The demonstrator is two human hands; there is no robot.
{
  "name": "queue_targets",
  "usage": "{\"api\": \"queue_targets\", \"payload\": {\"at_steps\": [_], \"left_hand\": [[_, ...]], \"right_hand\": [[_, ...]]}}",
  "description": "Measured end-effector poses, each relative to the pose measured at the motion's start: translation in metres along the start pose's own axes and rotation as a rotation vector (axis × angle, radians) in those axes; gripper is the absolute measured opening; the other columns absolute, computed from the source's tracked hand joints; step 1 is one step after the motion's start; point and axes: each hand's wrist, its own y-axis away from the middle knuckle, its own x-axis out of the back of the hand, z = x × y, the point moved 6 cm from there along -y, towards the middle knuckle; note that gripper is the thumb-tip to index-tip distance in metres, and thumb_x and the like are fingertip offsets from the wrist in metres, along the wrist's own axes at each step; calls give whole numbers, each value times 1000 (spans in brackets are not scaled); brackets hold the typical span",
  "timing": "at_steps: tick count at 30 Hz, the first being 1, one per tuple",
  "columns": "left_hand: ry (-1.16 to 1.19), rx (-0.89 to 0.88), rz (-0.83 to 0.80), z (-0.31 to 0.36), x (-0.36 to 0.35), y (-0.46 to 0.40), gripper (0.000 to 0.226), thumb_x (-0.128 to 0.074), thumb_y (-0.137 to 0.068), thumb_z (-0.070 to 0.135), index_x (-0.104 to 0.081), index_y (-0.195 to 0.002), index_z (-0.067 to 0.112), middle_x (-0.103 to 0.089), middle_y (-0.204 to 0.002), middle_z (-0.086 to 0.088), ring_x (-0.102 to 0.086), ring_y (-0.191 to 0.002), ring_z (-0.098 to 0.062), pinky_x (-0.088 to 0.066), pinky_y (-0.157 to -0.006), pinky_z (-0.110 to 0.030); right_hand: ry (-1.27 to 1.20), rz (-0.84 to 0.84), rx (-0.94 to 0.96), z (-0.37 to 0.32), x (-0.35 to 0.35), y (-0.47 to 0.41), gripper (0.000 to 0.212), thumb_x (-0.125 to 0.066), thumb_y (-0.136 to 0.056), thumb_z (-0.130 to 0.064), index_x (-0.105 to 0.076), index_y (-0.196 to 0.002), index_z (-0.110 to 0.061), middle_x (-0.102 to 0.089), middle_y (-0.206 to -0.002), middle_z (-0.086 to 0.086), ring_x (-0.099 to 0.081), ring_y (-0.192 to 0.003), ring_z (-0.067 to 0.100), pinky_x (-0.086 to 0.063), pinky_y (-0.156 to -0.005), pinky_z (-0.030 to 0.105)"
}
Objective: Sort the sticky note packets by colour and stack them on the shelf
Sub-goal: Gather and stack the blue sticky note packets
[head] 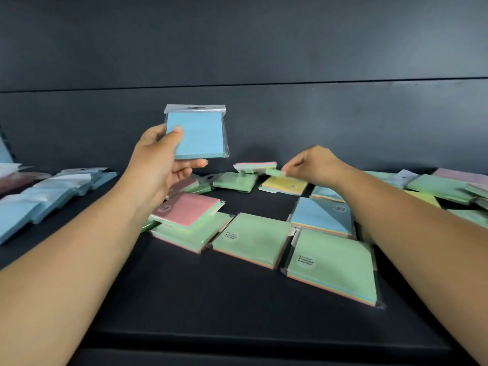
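A blue packet (197, 134) is held upright above the dark shelf (237, 299), gripped by the left hand (161, 165) with thumb on its face. The right hand (311, 165) pinches a pink-topped packet (254, 166), lifted at the back. Green packets (250, 240) lie scattered at centre; blue stacks (39, 199) sit left, mixed packets (449, 186) right; the front edge is bare.

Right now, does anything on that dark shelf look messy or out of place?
Yes. In the middle of the dark shelf, wrapped sticky note packets lie scattered at odd angles, a pink-topped packet overlapping a green-topped packet. The pale blue packets at the left sit in a tidier overlapping row.
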Motion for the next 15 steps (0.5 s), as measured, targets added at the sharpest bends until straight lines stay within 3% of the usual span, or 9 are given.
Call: {"api": "queue_targets", "payload": {"at_steps": [4, 6, 9, 11, 15], "left_hand": [[83, 25, 70, 12, 22, 5, 11, -44, -98, 25, -45, -108, 22, -62, -82, 1, -64, -44, -7, -41, -42, -11], [53, 21, 75, 18, 37, 11, 11, -45, -97, 25, -47, -107, 23, -63, -81, 0, -64, -44, -8, -41, -40, -11], [0, -16, 120, 23, 69, 25, 5, -46, -97, 25, -50, -100, 25, -64, -77, -1, -63, -43, -9, -41, -40, -12], [-21, -28, 143, 25, 92, 35, 9, -45, -97, 25, -49, -104, 24, -63, -77, -3, -62, -42, -9, -40, -39, -11], [-37, -11, 159, 28, 130, 41, 19, -43, -98, 25, -46, -116, 19, -62, -82, -6, -63, -42, -9, -39, -38, -10]], "right_hand": [[2, -148, 71, -26, -6, 13, 18, -59, -88, -22, -73, -91, -12, -69, -100, 7, -57, -90, 18, -44, -73, 24], [-65, -205, 133, -51, -8, 25, 19, -59, -89, -31, -72, -92, -17, -67, -96, 2, -54, -89, 15, -42, -69, 21], [-120, -372, 308, -102, -25, 52, 30, -56, -89, -39, -66, -113, -23, -64, -118, -4, -56, -109, 13, -41, -91, 22], [-31, -493, 442, -134, -46, 75, 45, -50, -91, -46, -50, -132, -30, -50, -131, -13, -42, -126, 6, -29, -101, 21], [297, -641, 429, -151, -81, 88, 63, -31, -93, -58, -19, -148, -29, -19, -156, -10, -19, -143, 14, -16, -115, 28]]}}
